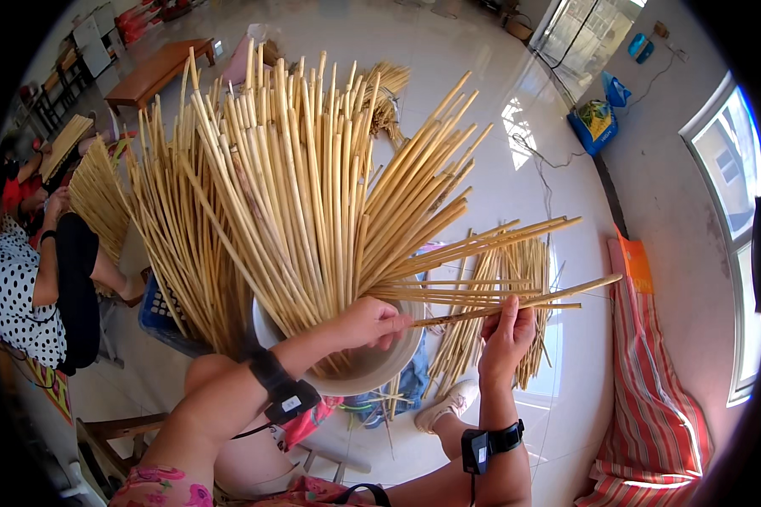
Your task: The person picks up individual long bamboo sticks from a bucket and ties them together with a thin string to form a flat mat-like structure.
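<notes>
A long tan plant stalk [575,290] lies slantwise between my hands, its left end darker and brownish. My left hand [370,324] has its fingers curled together at that darker end. Thumb and fingers of my right hand [509,334] pinch the stalk farther along, and its far end sticks out to the right. In front of me a white tub [397,365] holds a large fanned bundle of similar stalks [313,177]. Some of them lean right, close behind the held one. My left hand is over the tub's near rim.
A blue plastic basket [162,314] with more stalks stands left of the tub. Loose stalks [457,355] lie on the floor at right. Another person in a dotted top [25,287] sits at left. Striped fabric [651,397] lies along the right wall; a low wooden table [161,72] stands behind.
</notes>
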A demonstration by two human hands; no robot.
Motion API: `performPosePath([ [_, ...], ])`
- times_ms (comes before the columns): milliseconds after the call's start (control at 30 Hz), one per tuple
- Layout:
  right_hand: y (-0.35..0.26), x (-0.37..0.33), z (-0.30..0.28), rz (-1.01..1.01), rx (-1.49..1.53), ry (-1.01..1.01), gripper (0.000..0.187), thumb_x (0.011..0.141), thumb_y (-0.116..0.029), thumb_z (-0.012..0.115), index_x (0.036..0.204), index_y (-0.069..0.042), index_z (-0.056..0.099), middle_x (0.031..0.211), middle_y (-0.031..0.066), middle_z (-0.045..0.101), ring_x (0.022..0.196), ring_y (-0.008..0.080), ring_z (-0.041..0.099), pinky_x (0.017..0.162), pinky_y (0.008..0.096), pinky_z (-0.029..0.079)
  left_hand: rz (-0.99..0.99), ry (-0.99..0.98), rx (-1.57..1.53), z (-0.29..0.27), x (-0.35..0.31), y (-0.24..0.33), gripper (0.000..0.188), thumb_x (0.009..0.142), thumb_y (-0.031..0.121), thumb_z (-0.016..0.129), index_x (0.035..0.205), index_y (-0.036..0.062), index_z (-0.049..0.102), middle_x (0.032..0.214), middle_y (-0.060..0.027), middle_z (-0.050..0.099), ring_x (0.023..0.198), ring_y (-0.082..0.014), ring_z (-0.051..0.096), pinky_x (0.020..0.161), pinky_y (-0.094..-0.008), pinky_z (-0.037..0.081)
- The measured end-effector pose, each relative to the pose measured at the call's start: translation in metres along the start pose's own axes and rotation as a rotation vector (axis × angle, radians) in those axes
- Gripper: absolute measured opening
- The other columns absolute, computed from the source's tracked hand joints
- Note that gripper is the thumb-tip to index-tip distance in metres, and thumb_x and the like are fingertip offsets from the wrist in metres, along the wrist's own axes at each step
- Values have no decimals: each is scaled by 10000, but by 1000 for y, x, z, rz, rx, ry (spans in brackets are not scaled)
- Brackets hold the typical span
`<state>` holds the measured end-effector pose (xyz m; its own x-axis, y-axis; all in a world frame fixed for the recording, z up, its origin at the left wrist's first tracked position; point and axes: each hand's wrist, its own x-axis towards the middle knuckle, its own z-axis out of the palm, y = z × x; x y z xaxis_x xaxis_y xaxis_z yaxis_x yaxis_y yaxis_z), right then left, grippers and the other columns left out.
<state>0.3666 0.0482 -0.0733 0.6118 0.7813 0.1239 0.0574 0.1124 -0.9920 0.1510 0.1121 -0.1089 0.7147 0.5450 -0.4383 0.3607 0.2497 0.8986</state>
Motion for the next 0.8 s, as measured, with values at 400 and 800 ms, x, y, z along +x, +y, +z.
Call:
performPosePath([
  [400,-4,-2,-1,28,73,77,206,981,-250,486,873,-75,491,558,-35,430,443,20,369,401,169,305,121,-36,-220,-2,1,-8,186,919,152,579,998,-10,628,736,-19,619,598,-65,498,540,-192,393],
  [800,-1,1,0,63,51,68,218,983,-243,480,848,-72,483,571,-22,450,441,30,401,397,176,337,100,-82,-115,-14,-4,-7,253,915,196,574,1030,-25,615,846,-40,658,675,-79,540,640,-239,451],
])
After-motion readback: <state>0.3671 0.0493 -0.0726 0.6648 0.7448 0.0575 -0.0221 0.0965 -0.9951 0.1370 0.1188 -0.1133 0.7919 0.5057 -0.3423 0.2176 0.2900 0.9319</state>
